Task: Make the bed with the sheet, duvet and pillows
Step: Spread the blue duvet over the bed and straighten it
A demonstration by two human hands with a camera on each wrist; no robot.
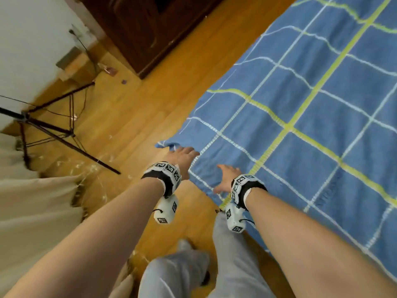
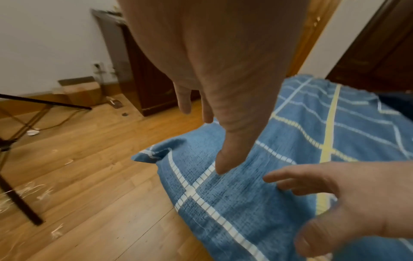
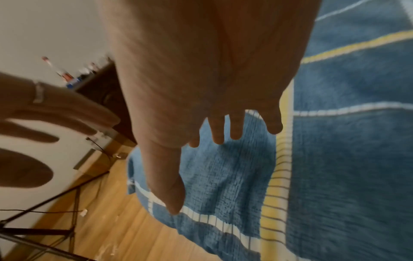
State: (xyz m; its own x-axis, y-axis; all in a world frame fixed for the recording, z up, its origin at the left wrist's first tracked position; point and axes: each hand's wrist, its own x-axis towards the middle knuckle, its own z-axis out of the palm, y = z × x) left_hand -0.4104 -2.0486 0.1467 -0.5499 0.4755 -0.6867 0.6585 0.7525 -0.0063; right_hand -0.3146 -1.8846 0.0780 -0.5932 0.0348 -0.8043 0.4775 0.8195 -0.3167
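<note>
A blue cover (image 1: 311,108) with white and yellow checks lies spread over the bed and fills the right of the head view. Its near corner (image 1: 166,145) is slightly folded and hangs over the wooden floor. My left hand (image 1: 184,154) is open with straight fingers and reaches that corner. In the left wrist view the left hand (image 2: 223,123) points down and its thumb tip touches the cover (image 2: 223,203). My right hand (image 1: 225,176) is open beside it, over the cover's edge. In the right wrist view the right hand (image 3: 178,141) has spread fingers just above the cloth (image 3: 223,176).
A black tripod (image 1: 49,130) with cables stands on the wooden floor (image 1: 133,117) to the left. A dark wooden cabinet (image 1: 150,29) is against the far wall. Beige fabric (image 1: 32,201) hangs at the left. My legs in grey trousers (image 1: 232,254) stand by the bed's edge.
</note>
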